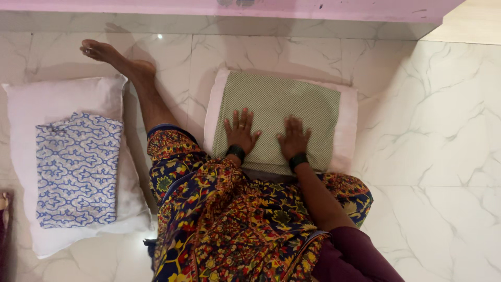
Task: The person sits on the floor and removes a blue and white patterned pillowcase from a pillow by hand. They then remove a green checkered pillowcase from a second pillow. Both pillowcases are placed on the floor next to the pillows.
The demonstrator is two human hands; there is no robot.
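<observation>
A folded green dotted cloth (276, 104) lies on a white pillow (347, 125) on the marble floor in front of me. My left hand (241, 131) presses flat on the cloth's near left part, fingers spread. My right hand (294, 138) lies flat beside it on the cloth, fingers spread too. Each wrist wears a dark band. Neither hand grips anything. My lap, covered in a patterned multicoloured garment (229, 219), hides the pillow's near edge.
To the left a second white pillow (57, 99) carries a folded blue-and-white patterned cloth (77, 169). My bare leg and foot (112, 57) stretch out between the two pillows. A pink wall base (261, 9) runs along the top.
</observation>
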